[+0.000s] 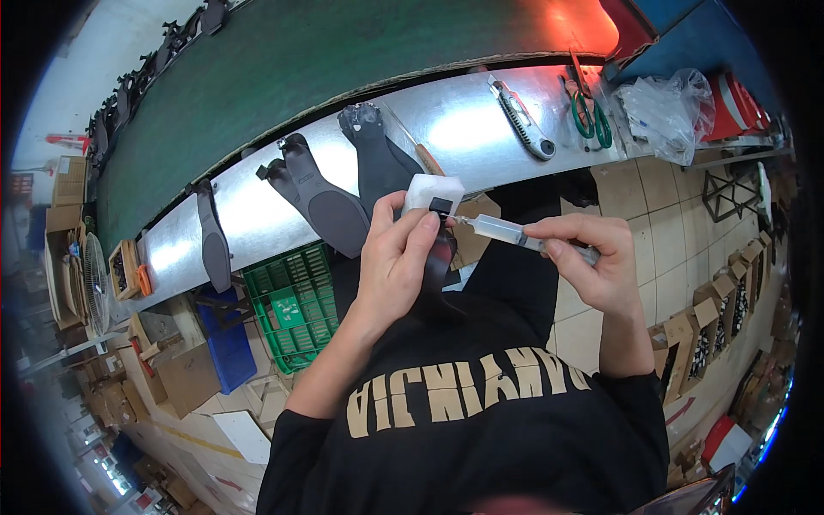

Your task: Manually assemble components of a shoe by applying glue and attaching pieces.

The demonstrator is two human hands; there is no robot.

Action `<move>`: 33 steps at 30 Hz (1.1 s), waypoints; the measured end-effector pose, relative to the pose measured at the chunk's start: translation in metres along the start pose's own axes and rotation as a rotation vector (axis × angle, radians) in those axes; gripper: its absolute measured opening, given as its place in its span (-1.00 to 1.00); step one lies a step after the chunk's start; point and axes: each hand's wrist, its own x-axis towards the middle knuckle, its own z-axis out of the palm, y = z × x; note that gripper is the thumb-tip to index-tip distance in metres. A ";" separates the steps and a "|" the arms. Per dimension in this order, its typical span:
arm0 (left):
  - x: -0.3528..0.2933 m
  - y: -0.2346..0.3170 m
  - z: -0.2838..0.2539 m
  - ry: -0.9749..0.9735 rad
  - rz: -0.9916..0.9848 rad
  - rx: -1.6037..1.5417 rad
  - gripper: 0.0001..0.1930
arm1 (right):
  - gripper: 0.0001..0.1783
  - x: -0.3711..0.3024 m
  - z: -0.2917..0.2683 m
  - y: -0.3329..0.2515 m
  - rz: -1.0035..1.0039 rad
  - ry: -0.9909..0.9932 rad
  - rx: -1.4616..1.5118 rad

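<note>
My left hand (390,266) is closed around a glossy black plastic part (438,257). A white block (435,188) sits at that part's upper end, against my fingers. My right hand (596,262) grips a clear syringe (502,230) by its plunger end. Its tip points left and meets, or nearly meets, the black part beside the white block; exact contact cannot be told. Beyond my left hand, black paddle-shaped parts (330,206) lie on the metal ledge (463,129), and another narrow one (211,236) rests farther left.
A utility knife (522,120) and green-handled scissors (588,116) lie on the ledge's right side. Behind runs a green conveyor belt (343,60) with black parts at its far left. A clear plastic bag (669,112) is at right. Below stands a green crate (292,305).
</note>
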 end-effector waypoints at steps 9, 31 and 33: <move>-0.001 0.000 0.000 -0.005 -0.042 -0.072 -0.70 | -0.75 -0.002 0.000 0.000 0.038 -0.023 0.016; -0.001 0.005 -0.001 0.006 0.170 0.175 -0.67 | -0.74 -0.002 -0.005 0.003 0.053 -0.053 0.004; -0.002 0.007 0.001 0.009 0.143 0.167 -0.67 | -0.74 0.000 -0.007 0.000 0.011 -0.053 -0.018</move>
